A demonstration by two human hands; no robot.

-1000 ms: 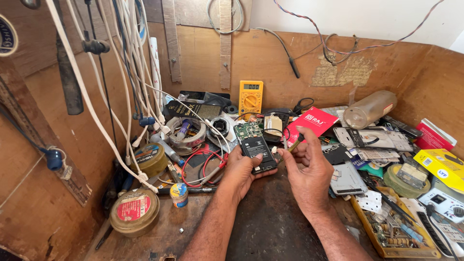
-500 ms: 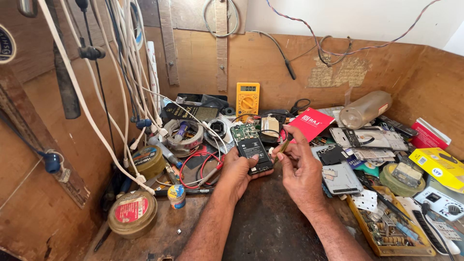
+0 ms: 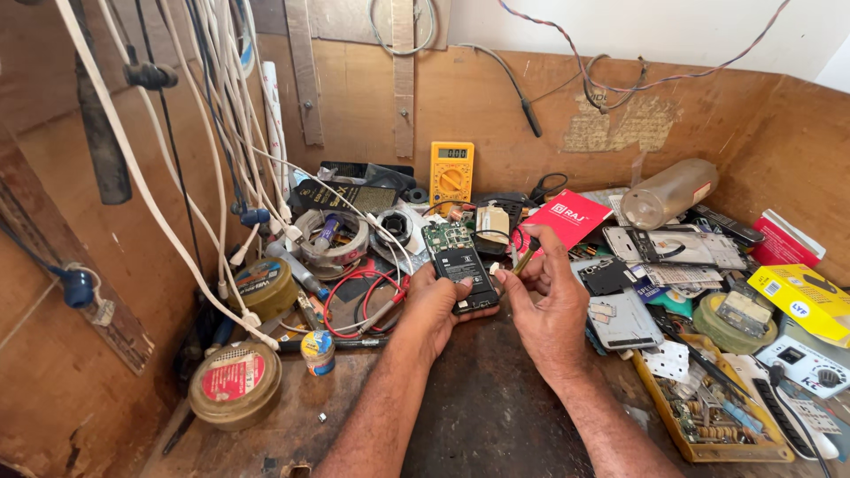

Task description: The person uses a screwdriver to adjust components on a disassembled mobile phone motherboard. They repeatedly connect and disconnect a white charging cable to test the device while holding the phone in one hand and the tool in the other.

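left hand [image 3: 434, 301] grips an opened phone [image 3: 462, 273], back cover off, held just above the workbench [image 3: 478, 398]. right hand [image 3: 549, 305] pinches a thin tool [image 3: 524, 258] between thumb and fingers, tip close to the phone's right edge. judgement: keep the phone braced steady, approach with the tip low and slow, light pressure only, away from the green board.
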